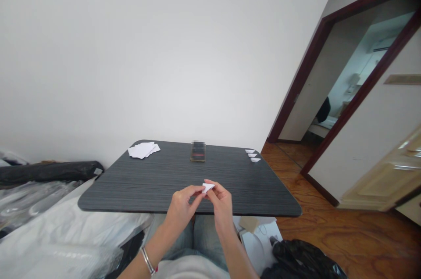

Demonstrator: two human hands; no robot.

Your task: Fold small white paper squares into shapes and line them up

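Between my two hands, above the near part of the dark table [158, 182], is a small folded piece of white paper [207, 187], roughly triangular. My left hand [183, 203] pinches its left side between thumb and fingers. On its right side, the thumb and fingers of my right hand [222, 202] are closed on the same paper. Some of its edges are hidden by the fingertips. At the table's far right lie three small folded white paper pieces [252, 155] in a column. A loose pile of white paper sheets [143, 150] rests at the far left corner.
A phone-like dark object [198, 152], partly pixelated, lies at the table's back middle, near the white wall [197, 51]. Plastic-wrapped items [59, 226] are on the left. A black plastic bag [302, 259] and a white box [261, 244] sit below right, near a doorway [309, 90].
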